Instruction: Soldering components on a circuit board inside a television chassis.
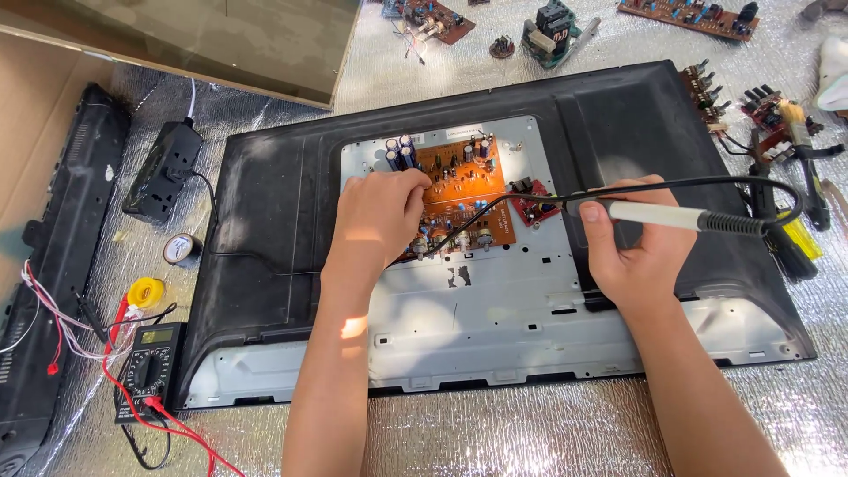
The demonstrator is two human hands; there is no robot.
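Head view looks down on an opened flat screen lying back-up on the bench [530, 424], which is covered in silver foil sheeting. The screen's black back cover [265, 230] frames a bare metal plate [495, 309], and an orange circuit board [464, 190] sits on the upper part of that plate.

The left hand [375, 216] rests on the left part of the board, fingers curled with the tips pressed down on it just below a cluster of blue capacitors [397, 152]; whether the grip pinches any part cannot be told. The right hand [632, 243] lies to the right of the board, its grip closed around the white handle of a soldering iron [671, 215] held nearly level. A small red board [533, 201] lies between the orange board and this hand. The iron's black cable [707, 181] arcs over the hand.

A multimeter [146, 367] with red leads lies at the lower left, with a yellow solder spool [146, 291] and a tape roll [181, 249] above it. A black adapter [163, 168] lies further up. More boards [689, 13] lie along the top edge.
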